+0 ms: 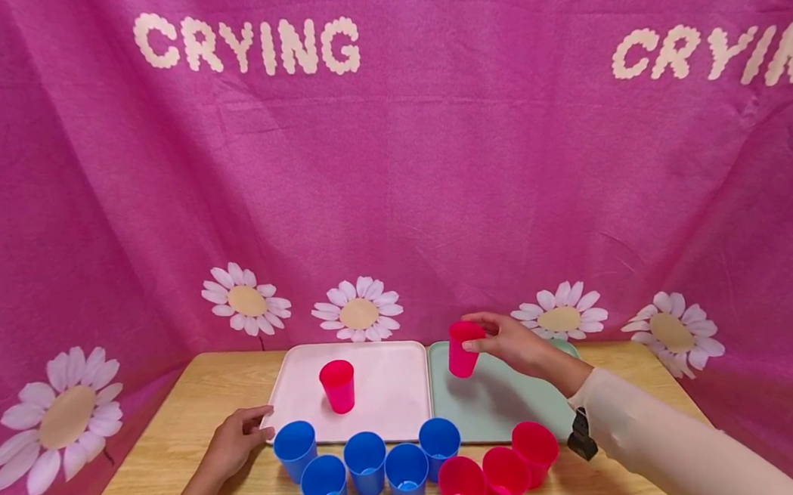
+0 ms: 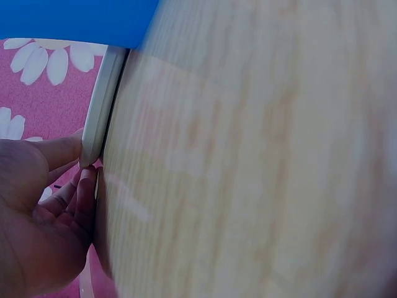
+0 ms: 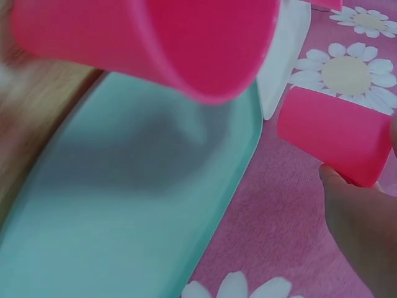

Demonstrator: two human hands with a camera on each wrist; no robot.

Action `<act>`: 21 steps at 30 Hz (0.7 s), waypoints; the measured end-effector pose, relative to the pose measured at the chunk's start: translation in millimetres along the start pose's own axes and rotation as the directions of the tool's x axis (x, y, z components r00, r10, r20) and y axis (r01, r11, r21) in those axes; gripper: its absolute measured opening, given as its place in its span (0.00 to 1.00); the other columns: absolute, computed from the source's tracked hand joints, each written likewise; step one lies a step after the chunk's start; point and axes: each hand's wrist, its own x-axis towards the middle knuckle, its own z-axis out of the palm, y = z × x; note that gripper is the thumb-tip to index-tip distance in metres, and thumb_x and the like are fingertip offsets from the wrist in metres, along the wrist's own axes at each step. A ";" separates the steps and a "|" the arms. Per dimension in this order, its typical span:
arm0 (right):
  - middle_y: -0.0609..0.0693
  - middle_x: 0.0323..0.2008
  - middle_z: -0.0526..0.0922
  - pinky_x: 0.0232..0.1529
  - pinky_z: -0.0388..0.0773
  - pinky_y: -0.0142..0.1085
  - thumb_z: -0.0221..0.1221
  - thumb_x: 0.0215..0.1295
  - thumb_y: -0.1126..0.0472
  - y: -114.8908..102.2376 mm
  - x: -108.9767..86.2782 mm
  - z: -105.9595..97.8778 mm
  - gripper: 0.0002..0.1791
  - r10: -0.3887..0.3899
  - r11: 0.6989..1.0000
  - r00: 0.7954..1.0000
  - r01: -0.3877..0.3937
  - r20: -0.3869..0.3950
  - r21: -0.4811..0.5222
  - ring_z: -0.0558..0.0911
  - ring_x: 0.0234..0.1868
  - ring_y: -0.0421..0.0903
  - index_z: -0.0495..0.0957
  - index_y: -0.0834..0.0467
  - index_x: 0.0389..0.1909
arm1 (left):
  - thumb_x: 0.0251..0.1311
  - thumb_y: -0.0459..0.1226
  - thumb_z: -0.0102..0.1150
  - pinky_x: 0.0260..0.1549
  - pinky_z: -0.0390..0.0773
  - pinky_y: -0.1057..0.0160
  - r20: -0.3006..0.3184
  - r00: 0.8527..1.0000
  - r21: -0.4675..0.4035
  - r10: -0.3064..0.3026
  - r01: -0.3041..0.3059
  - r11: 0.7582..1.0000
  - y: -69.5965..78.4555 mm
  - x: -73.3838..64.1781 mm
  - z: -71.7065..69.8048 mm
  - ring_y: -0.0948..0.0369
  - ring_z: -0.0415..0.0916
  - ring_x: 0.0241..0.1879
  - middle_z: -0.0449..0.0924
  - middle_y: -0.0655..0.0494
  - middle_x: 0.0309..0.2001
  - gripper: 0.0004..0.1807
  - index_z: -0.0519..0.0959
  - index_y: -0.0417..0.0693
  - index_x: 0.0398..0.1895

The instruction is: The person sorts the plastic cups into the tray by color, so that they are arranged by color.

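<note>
My right hand (image 1: 514,344) holds a pinkish-red cup (image 1: 464,355) by its upper part, thumb on the near side, above the left part of the green tray (image 1: 507,392). The same held cup (image 3: 335,133) shows at the right of the right wrist view. With thumb and fingertips my left hand (image 1: 234,441) pinches the left edge of the pale pink tray (image 1: 388,399); in the left wrist view the tray's edge (image 2: 102,105) runs between the thumb and fingers. Another red cup (image 1: 338,393) stands upright on the pale tray, left of its middle.
Several blue cups (image 1: 365,473) stand upright along the front of the pale tray. Right of them are three red cups (image 1: 507,490), before the green tray. Both trays lie side by side on a wooden table (image 1: 157,451). A pink flowered cloth (image 1: 391,164) hangs behind.
</note>
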 end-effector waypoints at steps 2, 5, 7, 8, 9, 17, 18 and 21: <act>0.65 0.61 0.77 0.61 0.79 0.51 0.69 0.66 0.60 -2.1 3.3 2.6 0.38 -0.005 1.000 1.000 0.005 -0.003 -0.003 0.80 0.57 0.55 0.65 0.66 0.74 | 0.65 0.31 0.67 0.54 0.75 0.46 -0.001 1.000 0.001 0.007 -0.007 1.000 0.2 -0.4 -0.1 0.48 0.75 0.50 0.80 0.36 0.54 0.23 0.79 0.35 0.63; 0.65 0.61 0.78 0.60 0.79 0.50 0.69 0.66 0.61 -5.0 8.3 7.8 0.38 0.002 1.000 1.000 -0.002 -0.009 -0.002 0.80 0.57 0.55 0.66 0.66 0.74 | 0.65 0.31 0.67 0.54 0.75 0.46 -0.005 1.000 0.007 0.015 -0.015 1.000 0.2 -0.8 -0.3 0.48 0.75 0.49 0.80 0.36 0.54 0.23 0.79 0.35 0.62; 0.65 0.62 0.78 0.59 0.81 0.48 0.69 0.66 0.61 -6.8 11.9 11.9 0.39 0.001 1.000 1.000 -0.001 -0.001 -0.007 0.80 0.58 0.56 0.65 0.66 0.74 | 0.65 0.31 0.68 0.53 0.76 0.48 -0.007 1.000 0.012 0.022 -0.022 1.000 0.2 -1.0 -0.7 0.49 0.75 0.48 0.80 0.36 0.54 0.22 0.80 0.35 0.62; 0.65 0.62 0.77 0.59 0.81 0.48 0.69 0.66 0.61 -7.5 13.8 14.0 0.39 0.002 1.000 1.000 -0.002 0.005 -0.005 0.80 0.59 0.57 0.65 0.66 0.74 | 0.64 0.31 0.68 0.52 0.76 0.49 -0.008 1.000 0.013 0.024 -0.024 1.000 0.0 -0.9 -0.7 0.49 0.75 0.48 0.80 0.36 0.54 0.22 0.80 0.35 0.61; 0.65 0.62 0.78 0.59 0.81 0.47 0.69 0.66 0.61 -8.3 16.0 16.3 0.39 0.005 1.000 1.000 -0.005 0.005 -0.004 0.80 0.59 0.57 0.65 0.65 0.74 | 0.64 0.31 0.68 0.51 0.76 0.51 -0.009 1.000 0.013 0.027 -0.027 1.000 0.1 -1.0 -0.9 0.50 0.75 0.47 0.81 0.36 0.53 0.22 0.80 0.35 0.61; 0.63 0.59 0.80 0.58 0.81 0.48 0.71 0.64 0.60 -14.9 32.2 35.3 0.38 0.005 0.999 1.000 -0.005 0.007 -0.037 0.80 0.57 0.57 0.68 0.64 0.72 | 0.64 0.31 0.68 0.50 0.76 0.51 -0.011 0.999 0.009 0.035 -0.035 0.999 0.1 -0.7 -0.9 0.50 0.76 0.47 0.81 0.35 0.53 0.22 0.80 0.34 0.61; 0.63 0.59 0.80 0.59 0.81 0.49 0.71 0.64 0.61 -15.5 34.2 38.0 0.37 0.005 0.999 1.000 -0.005 0.012 -0.033 0.81 0.57 0.57 0.68 0.65 0.72 | 0.65 0.31 0.68 0.51 0.76 0.50 -0.010 0.999 0.010 0.032 -0.032 0.999 0.2 -0.5 -0.7 0.49 0.76 0.48 0.81 0.35 0.53 0.22 0.80 0.34 0.61; 0.64 0.59 0.80 0.60 0.80 0.49 0.70 0.64 0.63 -17.6 39.5 47.0 0.37 0.002 1.000 0.999 -0.002 0.032 -0.002 0.82 0.56 0.56 0.68 0.67 0.71 | 0.65 0.31 0.67 0.54 0.76 0.46 0.001 1.000 0.002 0.020 -0.020 1.000 1.0 -0.3 -0.7 0.48 0.76 0.50 0.80 0.34 0.55 0.22 0.80 0.34 0.62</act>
